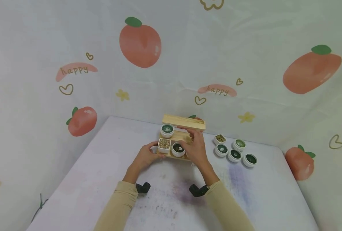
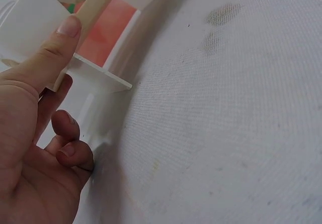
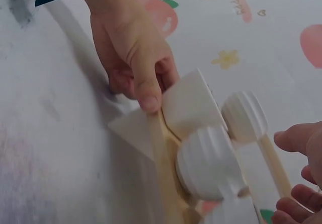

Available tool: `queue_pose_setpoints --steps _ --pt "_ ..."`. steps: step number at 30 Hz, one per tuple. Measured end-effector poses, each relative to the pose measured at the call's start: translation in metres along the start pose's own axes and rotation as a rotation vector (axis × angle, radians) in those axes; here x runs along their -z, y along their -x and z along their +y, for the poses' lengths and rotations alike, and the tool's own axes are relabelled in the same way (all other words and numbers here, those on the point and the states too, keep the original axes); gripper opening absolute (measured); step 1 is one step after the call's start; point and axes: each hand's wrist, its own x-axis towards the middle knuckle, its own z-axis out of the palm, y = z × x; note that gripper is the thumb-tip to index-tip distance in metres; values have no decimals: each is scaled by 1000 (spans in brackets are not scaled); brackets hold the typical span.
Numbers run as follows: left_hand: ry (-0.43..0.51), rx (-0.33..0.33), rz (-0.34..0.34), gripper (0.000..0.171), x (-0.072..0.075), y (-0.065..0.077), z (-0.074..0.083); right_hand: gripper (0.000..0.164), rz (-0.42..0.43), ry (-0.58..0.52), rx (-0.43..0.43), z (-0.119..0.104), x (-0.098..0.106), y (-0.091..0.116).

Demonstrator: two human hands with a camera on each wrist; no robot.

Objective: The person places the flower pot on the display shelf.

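My left hand (image 1: 144, 157) pinches the front left edge of a stepped wooden shelf (image 1: 183, 122), thumb on top and a finger beneath. Beside that thumb, a square white pot (image 1: 164, 145) of beige grains stands on the low step. Next to it is a round white pot (image 1: 179, 149) with dark green contents and a white bit. Another round pot (image 1: 167, 130), green inside, sits one step higher. My right hand (image 1: 196, 148) hovers over the shelf's right side, fingers loosely bent. In the right wrist view this hand (image 3: 304, 173) grips nothing, and a further ribbed pot (image 3: 229, 211) shows below.
Right of the shelf, a square pot (image 1: 219, 139) and several round pots, among them a dark green one (image 1: 249, 160), stand on the white cloth-covered table (image 1: 101, 189). Behind rises a printed backdrop (image 1: 171, 73). Black wrist mounts (image 1: 199, 190) sit under the forearms.
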Motion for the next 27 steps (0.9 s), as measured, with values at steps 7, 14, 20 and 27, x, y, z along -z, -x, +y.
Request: queue_pose_setpoints --steps 7,14,20,27 --pt "14 20 6 80 1 0 1 60 53 28 -36 16 26 9" --pt "16 16 6 79 1 1 2 62 120 102 -54 37 55 16" --pt "-5 23 10 79 1 0 1 61 147 170 -112 59 79 20" --pt "7 23 -6 78 1 1 4 61 210 207 -201 85 106 37"
